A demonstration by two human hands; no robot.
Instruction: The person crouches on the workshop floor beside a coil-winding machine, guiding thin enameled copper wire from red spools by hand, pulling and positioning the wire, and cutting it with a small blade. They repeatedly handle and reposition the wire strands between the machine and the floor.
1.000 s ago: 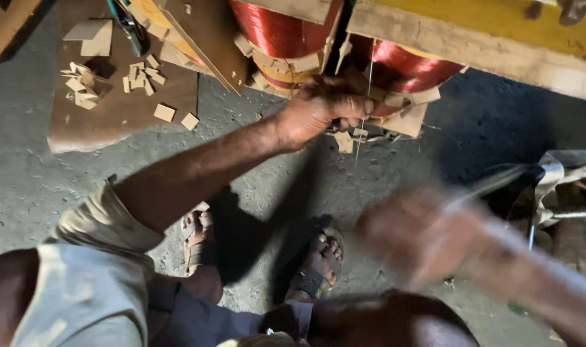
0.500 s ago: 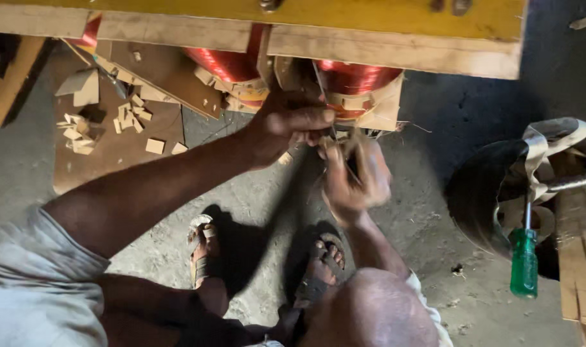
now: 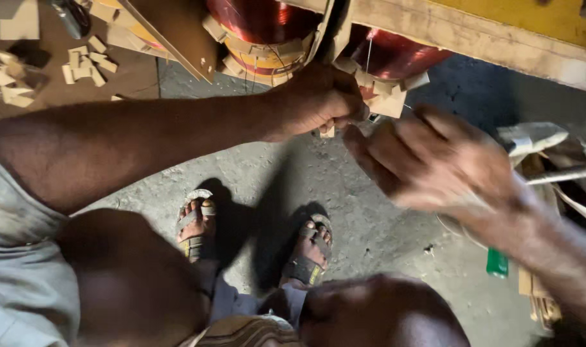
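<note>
Where the view begins, closest to the camera, two bare knees frame a pair of feet in dark strapped sandals [image 3: 309,254] planted on the rough grey concrete floor [image 3: 370,218]. Above them the right hand [image 3: 434,160] hangs blurred, its fingers [image 3: 370,151] loosely curled and part open; whether it holds anything cannot be told. A green-handled tool [image 3: 496,262] lies on the floor below that wrist. Just beside it, the left hand [image 3: 318,103] is closed tight on a small pale wooden wedge [image 3: 328,130] whose end shows under the fist, pressed against the lower edge of the red copper wire coils [image 3: 261,19], where more pale wedges [image 3: 383,93] sit. Beyond, a yellow-painted wooden beam [image 3: 473,35] crosses the coils. Far left, small cut wood pieces [image 3: 87,61] are scattered across a brown board [image 3: 132,77].
</note>
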